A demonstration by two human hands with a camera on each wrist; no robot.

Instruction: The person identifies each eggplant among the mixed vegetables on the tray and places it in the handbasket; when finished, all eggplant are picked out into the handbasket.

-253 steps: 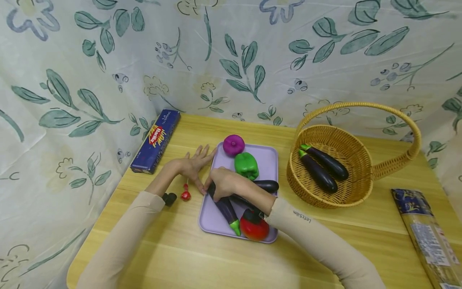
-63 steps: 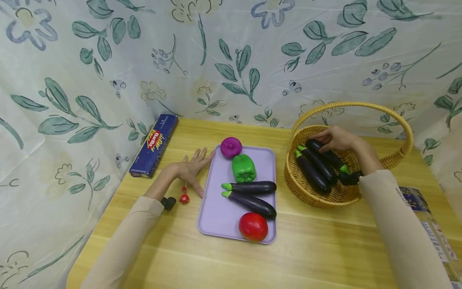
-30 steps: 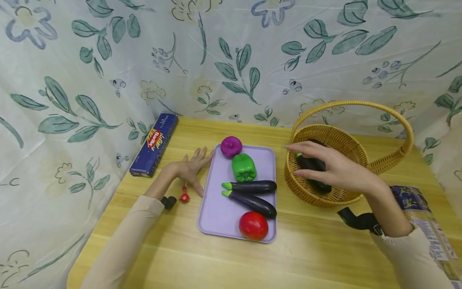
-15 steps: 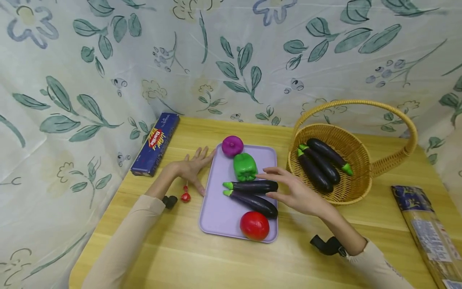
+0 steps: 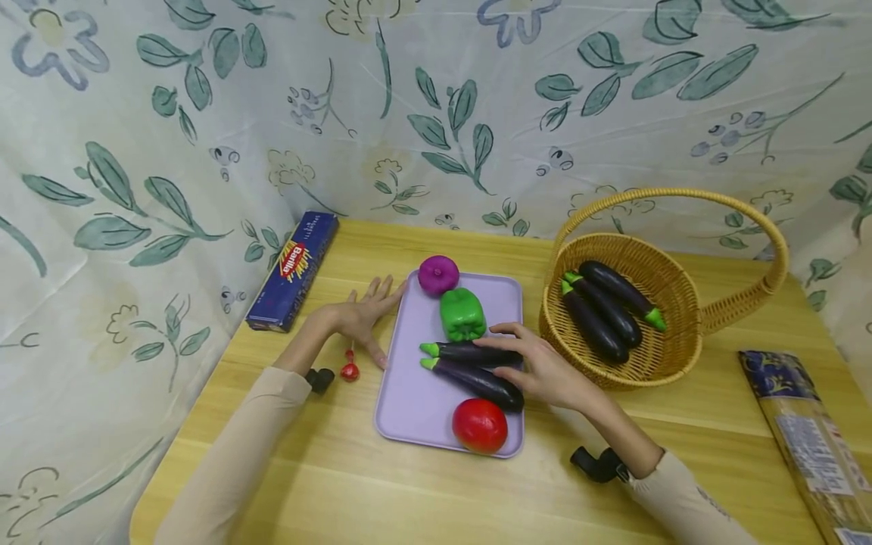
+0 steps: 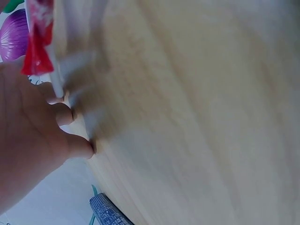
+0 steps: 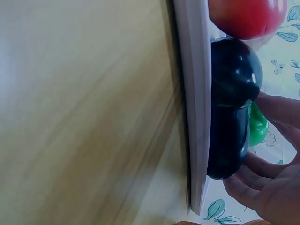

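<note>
On the lilac tray lie two eggplants, the upper and the lower, stems to the left. My right hand reaches over the tray's right edge with fingers loosely bent above the upper eggplant. In the right wrist view its thumb and fingers stand around the dark eggplants; whether they press on them is unclear. My left hand lies spread on the table, thumb at the tray's left edge. A red-wrapped lollipop is beneath its wrist.
The tray also bears a purple onion, a green bell pepper and a red tomato-like vegetable. A wicker basket with three eggplants stands right. A spaghetti box lies left, a pasta bag far right.
My right hand took one eggplant from the tray, laid it in the basket and let go. It has come back left over the tray's eggplants. The left hand has stayed put.
</note>
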